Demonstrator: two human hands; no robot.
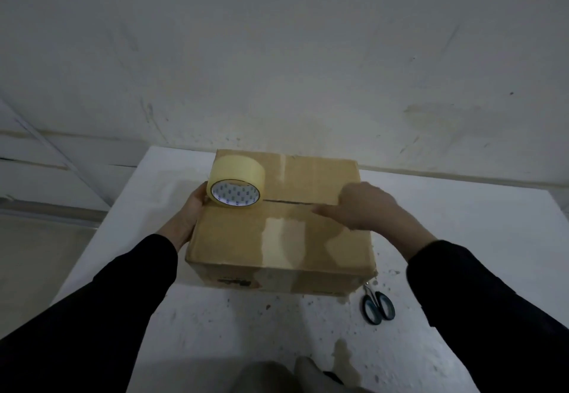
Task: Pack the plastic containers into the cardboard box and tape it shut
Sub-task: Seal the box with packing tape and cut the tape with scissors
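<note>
The cardboard box (277, 238) stands on the white table (246, 325) with its top flaps folded down, a dark slit showing along the middle seam. No plastic containers are in sight. A roll of yellowish tape (237, 181) stands on edge at the left end of the seam. My left hand (189, 214) lies against the box's left side and holds the roll from the left, thumb at its rim; its fingers are hidden. My right hand (363, 208) rests on the box top at the right end of the seam, fingers stretched out to the left and pressing down.
Scissors with dark handles (377, 305) lie on the table by the box's front right corner. A pale wall (277, 69) rises just behind the table. The table's left edge drops off beside my left sleeve.
</note>
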